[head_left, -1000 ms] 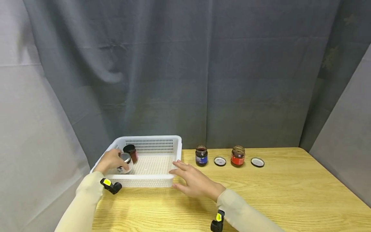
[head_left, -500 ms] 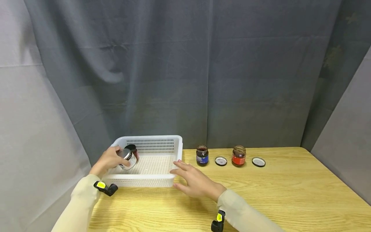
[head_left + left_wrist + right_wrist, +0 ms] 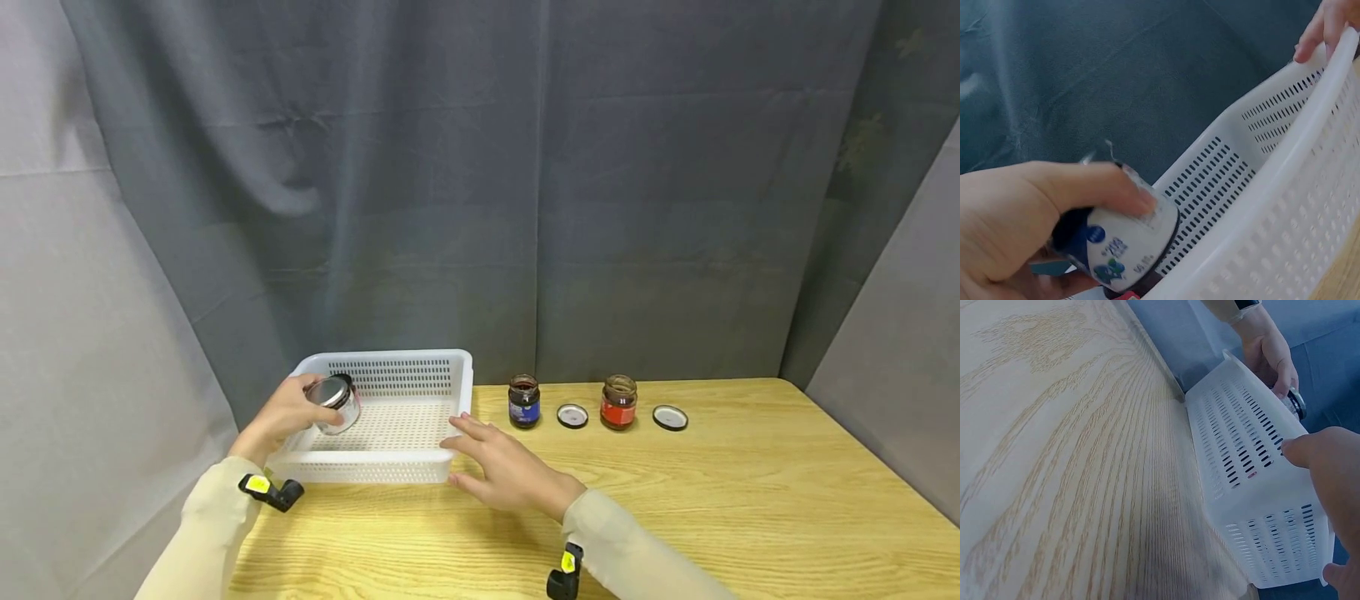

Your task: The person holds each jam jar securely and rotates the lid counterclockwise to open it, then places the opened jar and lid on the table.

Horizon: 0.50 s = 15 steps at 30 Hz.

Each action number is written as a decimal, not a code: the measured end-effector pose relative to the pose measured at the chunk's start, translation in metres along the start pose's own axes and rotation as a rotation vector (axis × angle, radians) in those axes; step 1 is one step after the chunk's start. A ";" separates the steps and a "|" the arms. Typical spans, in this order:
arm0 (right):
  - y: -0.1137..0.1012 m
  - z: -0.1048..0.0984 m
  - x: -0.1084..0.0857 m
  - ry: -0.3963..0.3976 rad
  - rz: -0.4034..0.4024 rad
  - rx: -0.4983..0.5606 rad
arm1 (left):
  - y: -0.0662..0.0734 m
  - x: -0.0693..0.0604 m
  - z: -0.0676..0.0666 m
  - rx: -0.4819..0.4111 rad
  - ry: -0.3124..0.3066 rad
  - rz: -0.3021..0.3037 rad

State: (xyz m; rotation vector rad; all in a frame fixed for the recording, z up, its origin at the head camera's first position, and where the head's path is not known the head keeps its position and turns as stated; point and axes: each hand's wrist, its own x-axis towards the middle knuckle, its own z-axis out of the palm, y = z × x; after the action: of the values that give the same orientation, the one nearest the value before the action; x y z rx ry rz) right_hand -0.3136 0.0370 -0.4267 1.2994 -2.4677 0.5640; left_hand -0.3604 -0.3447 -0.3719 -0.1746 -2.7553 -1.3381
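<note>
The left hand has its fingers curled round a tilted white-labelled jar, over the basket's left end. The right hand, well apart, rests spread fingers on the near right corner of the basket. Beyond, toward the tabletop's back edge, stand blue-labelled and red-labelled lidless jars, each beside a lid.

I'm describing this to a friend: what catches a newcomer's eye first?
Probably the white basket on the wooden table, where the left hand grips a pale-labelled jar and the right hand is at the near right corner. Next, a blue-labelled open jar and a red-labelled open jar stand to the basket's right, with a lid lying beside each.
</note>
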 end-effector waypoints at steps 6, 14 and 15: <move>-0.001 0.001 0.002 0.007 -0.004 -0.010 | 0.000 -0.002 0.002 -0.090 0.038 0.002; 0.000 0.003 0.002 0.011 -0.013 -0.013 | 0.000 -0.006 0.005 -0.142 0.158 0.008; 0.000 0.003 0.002 0.012 -0.012 -0.012 | 0.001 -0.006 0.006 -0.158 0.167 0.027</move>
State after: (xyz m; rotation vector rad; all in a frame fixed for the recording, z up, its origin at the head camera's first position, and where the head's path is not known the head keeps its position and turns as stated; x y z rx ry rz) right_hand -0.3149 0.0344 -0.4287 1.3010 -2.4484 0.5515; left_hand -0.3546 -0.3401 -0.3758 -0.1025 -2.5036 -1.4903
